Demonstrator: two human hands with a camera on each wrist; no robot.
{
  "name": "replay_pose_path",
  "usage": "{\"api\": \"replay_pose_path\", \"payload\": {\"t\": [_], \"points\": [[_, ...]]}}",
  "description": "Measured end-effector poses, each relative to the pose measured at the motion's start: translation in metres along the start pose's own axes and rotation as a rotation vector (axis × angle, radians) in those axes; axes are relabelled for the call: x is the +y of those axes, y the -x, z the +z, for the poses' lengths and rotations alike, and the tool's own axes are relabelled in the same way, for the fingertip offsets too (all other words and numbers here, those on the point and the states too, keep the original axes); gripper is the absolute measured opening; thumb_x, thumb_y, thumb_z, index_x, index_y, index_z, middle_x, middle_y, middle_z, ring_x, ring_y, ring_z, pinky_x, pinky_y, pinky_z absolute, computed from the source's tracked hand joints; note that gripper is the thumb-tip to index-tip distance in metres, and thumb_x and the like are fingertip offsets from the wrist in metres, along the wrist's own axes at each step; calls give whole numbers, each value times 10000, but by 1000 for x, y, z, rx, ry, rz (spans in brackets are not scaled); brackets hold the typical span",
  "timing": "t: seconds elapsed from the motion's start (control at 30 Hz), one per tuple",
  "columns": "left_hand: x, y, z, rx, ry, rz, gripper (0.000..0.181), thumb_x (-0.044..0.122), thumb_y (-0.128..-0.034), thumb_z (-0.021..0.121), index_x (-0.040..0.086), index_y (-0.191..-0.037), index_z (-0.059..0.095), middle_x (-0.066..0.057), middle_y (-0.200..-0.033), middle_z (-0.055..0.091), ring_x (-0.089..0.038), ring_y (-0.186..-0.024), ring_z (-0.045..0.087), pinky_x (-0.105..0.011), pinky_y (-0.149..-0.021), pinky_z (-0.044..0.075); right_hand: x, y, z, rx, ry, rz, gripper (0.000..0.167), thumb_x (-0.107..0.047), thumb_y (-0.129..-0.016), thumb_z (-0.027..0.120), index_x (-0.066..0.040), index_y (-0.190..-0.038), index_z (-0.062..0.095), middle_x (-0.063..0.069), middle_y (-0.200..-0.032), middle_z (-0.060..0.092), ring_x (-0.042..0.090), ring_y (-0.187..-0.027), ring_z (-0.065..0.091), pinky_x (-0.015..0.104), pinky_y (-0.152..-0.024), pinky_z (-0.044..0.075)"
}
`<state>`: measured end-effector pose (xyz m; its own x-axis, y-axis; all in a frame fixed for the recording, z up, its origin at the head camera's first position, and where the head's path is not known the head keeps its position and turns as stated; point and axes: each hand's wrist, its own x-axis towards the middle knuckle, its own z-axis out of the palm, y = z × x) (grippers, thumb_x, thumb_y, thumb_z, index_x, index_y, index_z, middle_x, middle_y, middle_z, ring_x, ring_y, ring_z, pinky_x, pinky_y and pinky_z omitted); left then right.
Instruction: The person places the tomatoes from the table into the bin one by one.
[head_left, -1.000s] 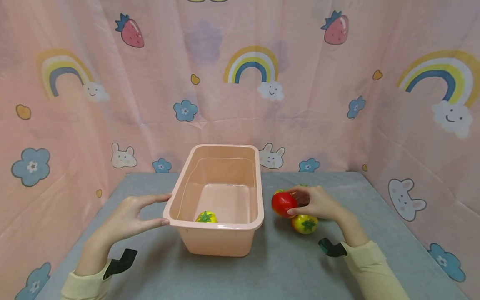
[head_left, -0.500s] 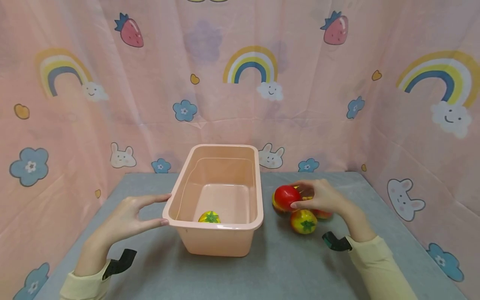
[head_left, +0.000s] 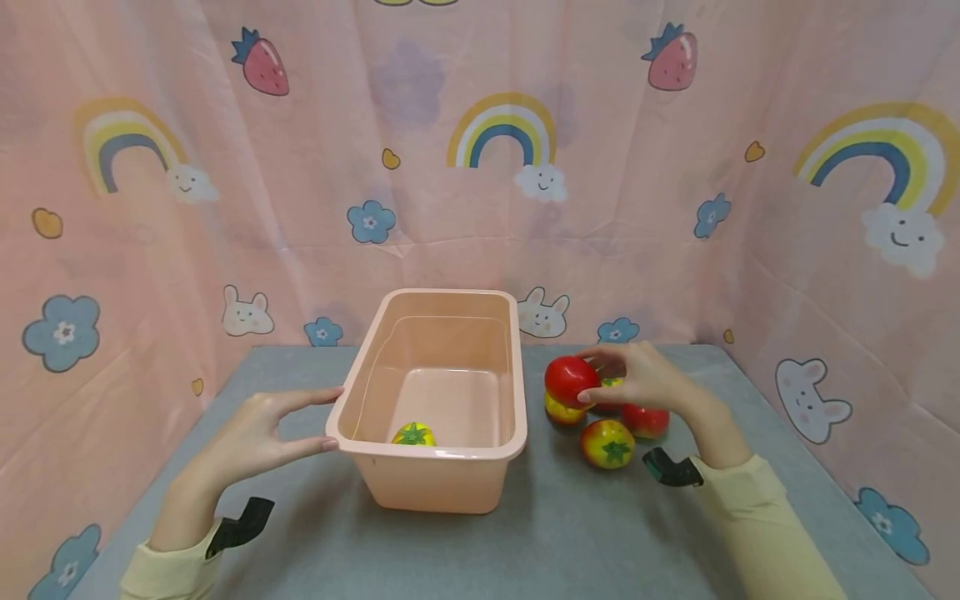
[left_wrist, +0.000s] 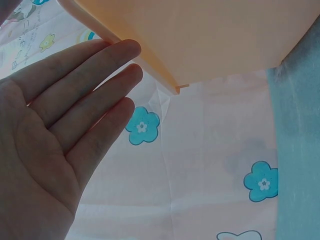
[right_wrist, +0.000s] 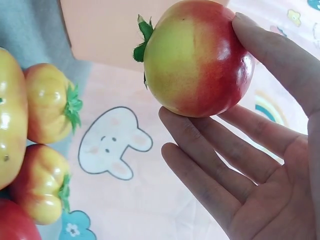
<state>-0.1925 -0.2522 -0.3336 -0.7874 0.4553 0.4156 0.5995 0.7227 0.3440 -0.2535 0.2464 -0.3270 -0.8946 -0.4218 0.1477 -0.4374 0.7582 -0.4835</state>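
Note:
My right hand (head_left: 645, 379) pinches a shiny red tomato (head_left: 568, 379) between thumb and fingertips, above others on the table. The right wrist view shows this tomato's (right_wrist: 197, 60) yellow-green side and leafy green top. Straight fingers of my left hand (head_left: 258, 433) touch the left rim of a peach plastic bin (head_left: 431, 483); the left wrist view has the fingertips against that rim. Inside the bin, near its front wall, lies a yellow tomato (head_left: 414, 434) with a green top, its lower part hidden.
Several more red-and-yellow tomatoes lie right of the bin: one in front (head_left: 607, 443), a red one (head_left: 645, 421) behind it, and a yellow one (head_left: 564, 412) under the held tomato. A pink printed curtain (head_left: 465, 250) stands behind the grey table (head_left: 570, 533).
My right hand has shifted up and slightly away with the tomato, uncovering more of those on the table. The tomato in the bin rocked right and back. My left hand stays put.

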Motion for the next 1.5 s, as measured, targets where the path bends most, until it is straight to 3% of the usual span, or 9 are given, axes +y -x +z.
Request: {"api": "replay_pose_path", "payload": {"t": [0.5,0.93,1.5], "points": [[1,-1,0,-14,6,5,568,436,-750,777,246,-1263,625,122,-1198,652,-107,-1089,630,-397,-880,516,-13,-8,-11,32,-27,-7,629,-491,-702,795,-213,-1233,603,10,-1115,696,225,-1012,665,448,-819,555],[0,1,0,-14,12,-3,565,439,-753,774,253,-1264,622,128,-1202,648,-106,-1097,625,-400,-881,517,-22,-20,-22,44,-22,-72,626,-444,-747,778,-115,-1246,597,75,-1127,691,238,-988,674,387,-793,569],[-1,0,1,-4,17,6,569,429,-749,780,239,-1263,626,121,-1206,647,-110,-1096,627,-404,-877,522,-42,-37,-30,51,-29,-120,595,-403,-734,800,-108,-1218,620,79,-1084,707,223,-928,690,365,-752,577]]}}
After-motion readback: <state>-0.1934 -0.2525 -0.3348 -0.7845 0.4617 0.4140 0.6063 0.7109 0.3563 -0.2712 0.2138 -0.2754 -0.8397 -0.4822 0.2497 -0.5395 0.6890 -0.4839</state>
